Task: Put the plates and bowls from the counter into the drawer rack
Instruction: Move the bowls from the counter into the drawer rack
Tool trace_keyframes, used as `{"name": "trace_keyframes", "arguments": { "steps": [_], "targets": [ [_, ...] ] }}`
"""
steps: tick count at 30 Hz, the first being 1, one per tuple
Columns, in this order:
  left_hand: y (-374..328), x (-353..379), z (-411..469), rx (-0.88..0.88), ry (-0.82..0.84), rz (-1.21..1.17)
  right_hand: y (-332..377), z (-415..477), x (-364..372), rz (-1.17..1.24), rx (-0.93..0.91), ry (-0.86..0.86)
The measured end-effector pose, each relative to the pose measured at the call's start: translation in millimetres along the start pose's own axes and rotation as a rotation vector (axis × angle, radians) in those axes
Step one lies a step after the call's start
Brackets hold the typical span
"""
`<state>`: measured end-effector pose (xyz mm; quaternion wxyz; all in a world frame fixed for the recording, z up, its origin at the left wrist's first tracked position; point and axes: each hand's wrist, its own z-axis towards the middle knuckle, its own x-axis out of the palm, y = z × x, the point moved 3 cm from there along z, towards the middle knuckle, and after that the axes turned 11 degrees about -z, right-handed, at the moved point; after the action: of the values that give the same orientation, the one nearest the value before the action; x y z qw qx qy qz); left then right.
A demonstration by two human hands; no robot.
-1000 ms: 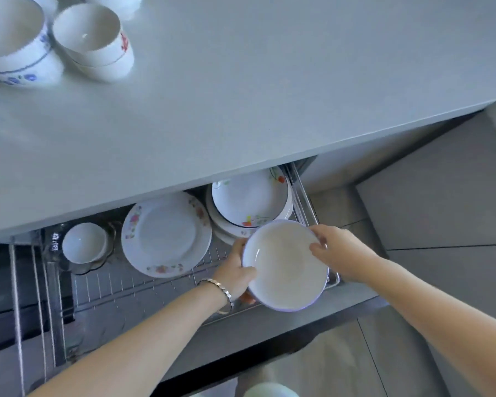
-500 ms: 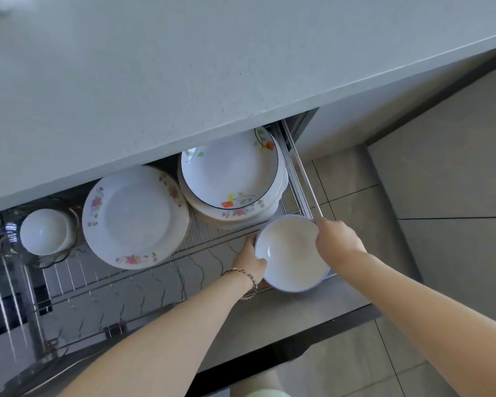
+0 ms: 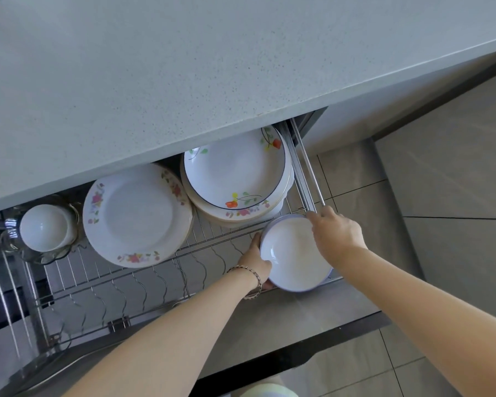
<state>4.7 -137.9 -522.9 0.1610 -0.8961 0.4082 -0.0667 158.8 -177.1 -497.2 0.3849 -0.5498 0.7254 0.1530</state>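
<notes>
White bowl (image 3: 294,253), thin blue rim, round with no long axis, mouth up, at the drawer rack's (image 3: 143,277) right front corner; your left hand (image 3: 257,260) and right hand (image 3: 337,233) grip its opposite edges.

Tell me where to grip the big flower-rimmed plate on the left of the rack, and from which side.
Take the flower-rimmed plate by its near rim, coming from the drawer's open front. It lies flat; its far edge meets the counter overhang, and the plate stack crowds its right side.
</notes>
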Motion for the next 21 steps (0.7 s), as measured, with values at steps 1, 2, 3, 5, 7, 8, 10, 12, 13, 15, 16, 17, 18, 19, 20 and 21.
{"name": "trace_keyframes", "arguments": {
  "steps": [1,2,3,5,7,8,10,12,13,15,16,17,18,19,20,21],
  "targets": [
    [-0.1,-0.5,1.3,0.010,0.003,0.004,-0.6,1.4,0.5,-0.004,-0.013,-0.017],
    [-0.3,-1.8,2.8,0.030,-0.013,0.001,-1.1,2.8,1.1,-0.001,-0.022,-0.018],
    [-0.7,-3.7,4.0,0.053,-0.043,-0.005,-1.4,3.8,1.9,0.009,-0.028,-0.009],
    [-2.1,-6.4,4.3,0.113,-0.091,-0.030,-1.7,5.4,2.5,0.041,-0.035,0.002],
    [-2.1,-5.5,4.0,0.155,-0.086,-0.057,-3.3,6.6,2.3,0.067,-0.038,0.003],
    [-1.5,-4.1,4.0,0.162,-0.075,-0.060,-4.9,7.1,1.8,0.076,-0.036,0.006],
    [-1.8,-2.5,2.9,0.157,-0.062,-0.042,-7.4,8.5,0.5,0.091,-0.028,0.027],
    [-3.8,-2.9,3.6,0.148,-0.052,-0.005,-7.0,11.1,-1.2,0.088,-0.021,0.065],
    [-5.3,-3.1,3.4,0.149,-0.047,0.018,-5.9,12.6,-2.1,0.084,-0.015,0.083],
    [-7.4,-3.2,2.9,0.144,-0.043,0.032,-3.6,14.9,-4.2,0.075,-0.003,0.111],
    [-8.6,-2.7,2.4,0.136,-0.036,0.032,-2.7,15.4,-4.9,0.072,0.000,0.115],
    [-8.6,-2.3,2.5,0.125,-0.026,0.026,-2.2,15.5,-5.7,0.072,0.001,0.112],
    [-8.8,-1.8,1.8,0.114,-0.015,0.017,-2.0,15.1,-6.7,0.073,0.001,0.109],
    [-9.6,-1.3,-0.1,0.106,0.003,0.003,-2.0,13.9,-8.2,0.069,0.000,0.108],
    [-7.9,-0.4,0.0,0.090,0.014,-0.020,-1.9,12.3,-9.5,0.062,-0.002,0.107],
    [-7.2,0.1,-2.1,0.061,0.023,-0.056,-1.9,9.9,-10.8,0.053,-0.004,0.103]
  ]
}}
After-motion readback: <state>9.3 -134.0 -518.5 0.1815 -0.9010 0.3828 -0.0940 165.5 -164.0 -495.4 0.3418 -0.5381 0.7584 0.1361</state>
